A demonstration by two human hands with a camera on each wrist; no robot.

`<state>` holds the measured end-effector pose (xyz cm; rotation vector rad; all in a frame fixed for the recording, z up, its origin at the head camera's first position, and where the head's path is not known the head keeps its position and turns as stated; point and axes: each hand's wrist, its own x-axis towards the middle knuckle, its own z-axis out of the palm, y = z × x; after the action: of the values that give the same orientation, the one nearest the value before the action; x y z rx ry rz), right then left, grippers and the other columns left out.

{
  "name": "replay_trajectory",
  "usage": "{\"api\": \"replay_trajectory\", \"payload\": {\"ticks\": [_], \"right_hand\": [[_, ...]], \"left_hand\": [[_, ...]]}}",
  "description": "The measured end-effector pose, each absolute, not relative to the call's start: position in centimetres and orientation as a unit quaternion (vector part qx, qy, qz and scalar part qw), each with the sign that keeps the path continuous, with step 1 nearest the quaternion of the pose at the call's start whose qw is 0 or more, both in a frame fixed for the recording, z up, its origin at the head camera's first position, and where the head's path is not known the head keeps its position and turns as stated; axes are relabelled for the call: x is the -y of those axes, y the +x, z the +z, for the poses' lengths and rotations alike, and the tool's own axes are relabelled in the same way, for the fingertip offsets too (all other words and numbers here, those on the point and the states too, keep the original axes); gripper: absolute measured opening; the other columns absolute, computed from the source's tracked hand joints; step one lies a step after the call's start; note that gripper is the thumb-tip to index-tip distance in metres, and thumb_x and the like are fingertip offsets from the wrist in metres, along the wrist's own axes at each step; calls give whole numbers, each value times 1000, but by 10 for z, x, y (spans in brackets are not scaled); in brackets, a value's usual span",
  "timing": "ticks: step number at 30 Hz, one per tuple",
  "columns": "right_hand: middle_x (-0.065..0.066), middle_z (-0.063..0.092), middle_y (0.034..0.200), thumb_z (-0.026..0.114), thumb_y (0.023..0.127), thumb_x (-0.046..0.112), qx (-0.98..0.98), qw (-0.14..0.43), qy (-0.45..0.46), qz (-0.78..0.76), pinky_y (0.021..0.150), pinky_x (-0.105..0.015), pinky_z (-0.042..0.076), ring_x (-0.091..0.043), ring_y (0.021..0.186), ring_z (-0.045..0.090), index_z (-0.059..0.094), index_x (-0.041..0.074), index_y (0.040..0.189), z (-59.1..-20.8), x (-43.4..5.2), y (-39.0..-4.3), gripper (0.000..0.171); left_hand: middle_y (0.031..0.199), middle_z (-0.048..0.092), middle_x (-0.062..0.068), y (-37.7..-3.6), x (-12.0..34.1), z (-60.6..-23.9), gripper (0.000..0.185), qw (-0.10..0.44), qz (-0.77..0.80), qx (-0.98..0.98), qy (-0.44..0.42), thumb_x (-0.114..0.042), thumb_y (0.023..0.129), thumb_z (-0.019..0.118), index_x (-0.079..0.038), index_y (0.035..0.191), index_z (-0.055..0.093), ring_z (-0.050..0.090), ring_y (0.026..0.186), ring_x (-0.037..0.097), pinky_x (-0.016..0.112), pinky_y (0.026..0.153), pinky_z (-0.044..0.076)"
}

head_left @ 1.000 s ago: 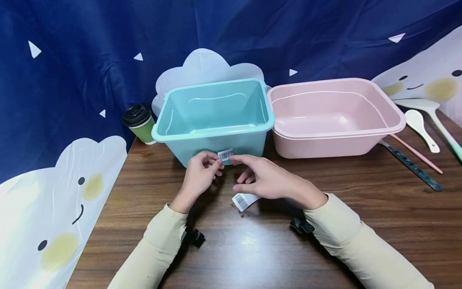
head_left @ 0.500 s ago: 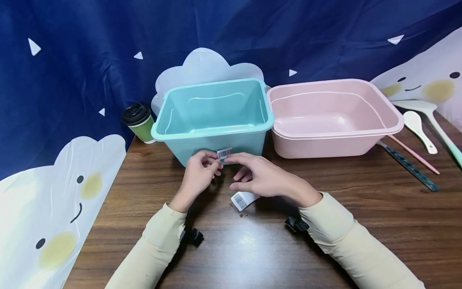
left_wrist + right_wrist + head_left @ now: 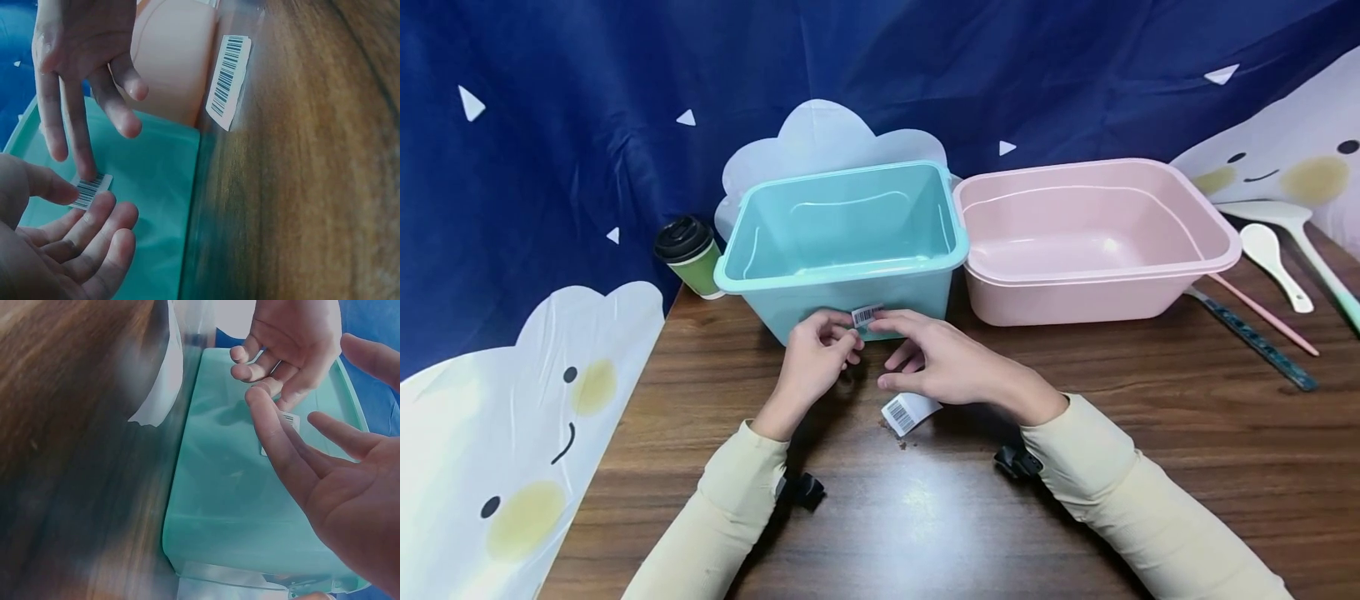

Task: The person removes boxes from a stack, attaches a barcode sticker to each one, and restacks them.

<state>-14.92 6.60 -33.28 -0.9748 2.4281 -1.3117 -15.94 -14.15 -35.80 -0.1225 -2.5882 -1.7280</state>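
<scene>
- The barcode label (image 3: 865,316) could crease or tear, I judge: I pinch one edge of it in my left hand (image 3: 822,354), its fingers curled, while my right hand (image 3: 951,360) touches the opposite edge. If the two pull against each other, thin paper gives first.
- It could also catch askew on the turquoise tub (image 3: 778,312). It lies at the front wall with its long side slightly tilted; if the back is sticky, which I cannot tell, a crooked touch would fix it that way.
- A sticky edge might cling to my fingertips instead and lift off as I let go.
- Pressing too hard could nudge the tub back toward 12 o'clock, since neither hand is bracing it.
- If my right hand drops toward 7 o'clock, it could brush the white barcode strip (image 3: 908,411) lying on the table (image 3: 917,517) and shift it.
- As the head view shows it, the label sits at about half past one from the middle of my left hand, just beyond the pinch, and at about 10 o'clock from my right.
- My right fingers are spread, the longest reaching the label without closing round it. How much of the label's back meets the wall, I cannot tell.
</scene>
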Motion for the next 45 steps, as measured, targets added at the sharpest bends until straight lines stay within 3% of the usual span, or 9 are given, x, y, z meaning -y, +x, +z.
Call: {"api": "replay_trajectory", "payload": {"ticks": [12,24,45], "right_hand": [[-11,46,152,76,90,16,-827,107,-326,-445,83,-26,59,-17,100,71,47,3,148,-333,-66,-150,66],[-13,42,155,76,89,14,-825,109,-320,-453,83,-26,59,-19,100,71,46,2,148,-334,-66,-149,68],[-11,42,156,77,89,14,-828,117,-313,-451,83,-23,59,-20,101,72,46,2,148,-333,-65,-149,68]], "left_hand": [[85,73,22,-161,143,-357,22,9,-552,833,-43,-3,95,59,5,115,65,69,61,15,32,59,58],[76,72,18,-164,145,-353,24,9,-553,832,-48,-4,96,59,8,114,69,66,57,11,22,53,53],[71,71,14,-164,150,-349,23,13,-554,831,-49,-4,97,59,10,111,71,65,57,11,25,56,56]]}}
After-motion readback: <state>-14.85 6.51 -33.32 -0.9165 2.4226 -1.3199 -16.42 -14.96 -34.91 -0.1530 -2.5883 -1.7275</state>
